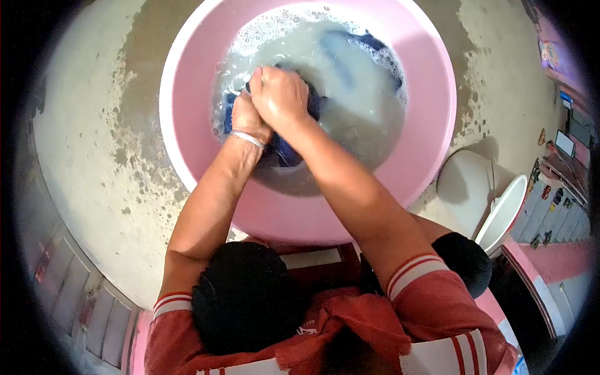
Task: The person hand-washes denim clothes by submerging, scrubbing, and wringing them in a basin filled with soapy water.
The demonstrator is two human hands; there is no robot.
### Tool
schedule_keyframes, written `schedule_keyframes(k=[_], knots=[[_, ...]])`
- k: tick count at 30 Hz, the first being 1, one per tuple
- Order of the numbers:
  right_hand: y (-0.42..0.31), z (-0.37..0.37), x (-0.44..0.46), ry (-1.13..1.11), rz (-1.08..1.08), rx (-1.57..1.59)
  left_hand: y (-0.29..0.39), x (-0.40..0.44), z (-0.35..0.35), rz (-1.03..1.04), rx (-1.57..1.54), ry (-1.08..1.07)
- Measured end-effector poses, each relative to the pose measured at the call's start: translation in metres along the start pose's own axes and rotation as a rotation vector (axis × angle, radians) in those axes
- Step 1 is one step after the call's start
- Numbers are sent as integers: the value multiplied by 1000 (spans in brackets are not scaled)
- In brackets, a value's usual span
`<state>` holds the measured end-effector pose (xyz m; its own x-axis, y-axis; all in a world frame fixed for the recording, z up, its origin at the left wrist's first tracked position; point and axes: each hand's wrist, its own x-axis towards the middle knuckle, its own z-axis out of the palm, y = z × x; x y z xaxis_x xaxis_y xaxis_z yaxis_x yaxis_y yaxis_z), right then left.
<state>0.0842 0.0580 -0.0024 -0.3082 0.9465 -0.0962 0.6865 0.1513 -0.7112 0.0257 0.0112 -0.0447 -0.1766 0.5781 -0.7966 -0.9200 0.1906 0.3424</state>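
Observation:
A large pink basin (431,100) holds cloudy grey, soapy water with foam along its far side. Both my hands are close together over the left part of the water, closed on a wet dark blue cloth (287,152). My right hand (279,97) lies partly over my left hand (245,117), which wears a pale band at the wrist. Folds of the cloth show around and below both hands. More dark blue cloth (369,41) lies partly under water at the far right side of the basin; its kind is hidden.
A white bucket (469,187) lies tipped on its side at the right of the basin. The concrete floor (81,125) has wet patches around the basin. My knees are close to the basin's near rim. Several pairs of footwear (547,194) are at the far right.

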Motion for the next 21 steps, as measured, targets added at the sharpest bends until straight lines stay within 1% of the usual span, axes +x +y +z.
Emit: schedule_keyframes(k=[1,2,4,5,6,8,9,10,11,12,13,14,15,16,17,18,19,20,21], knots=[[6,7,2,-20,3,-18,4,-17,16,59,124,105],[11,15,4,-32,0,-39,1,-11,8,56,123,93],[8,15,-5,-9,15,59,-3,15,-28,60,97,48],[-2,4,-18,-121,-21,116,2,19,-38,243,523,-1],[-10,4,-35,-106,-169,269,11,24,-53,160,108,-211],[-21,5,-45,-141,-217,135,32,-5,-33,3,264,-196],[-14,8,-33,-174,-204,61,25,22,-57,-163,-80,-593],[-8,3,-16,-115,-278,42,27,21,-46,-40,70,-296],[-1,-4,10,-186,-268,-170,31,2,-11,-21,102,-208],[30,5,42,-118,-290,-290,35,-16,18,-2,135,-113],[49,-2,71,-178,-147,-290,36,-13,20,-121,52,-142],[56,-9,88,-64,-119,-273,45,-4,23,-160,86,-133],[59,-11,107,-135,30,-255,55,1,27,-97,72,-88],[61,-8,119,-118,20,-255,64,8,34,-39,53,-46],[64,-2,122,-136,101,-215,66,19,31,-35,57,-51],[67,5,122,-163,184,-169,61,37,17,29,135,26],[61,7,108,-304,2,-262,58,65,-2,101,215,95],[63,15,105,-474,-115,-268,50,111,-43,123,275,262],[118,60,119,-414,-256,-276,49,93,-27,150,323,327]])
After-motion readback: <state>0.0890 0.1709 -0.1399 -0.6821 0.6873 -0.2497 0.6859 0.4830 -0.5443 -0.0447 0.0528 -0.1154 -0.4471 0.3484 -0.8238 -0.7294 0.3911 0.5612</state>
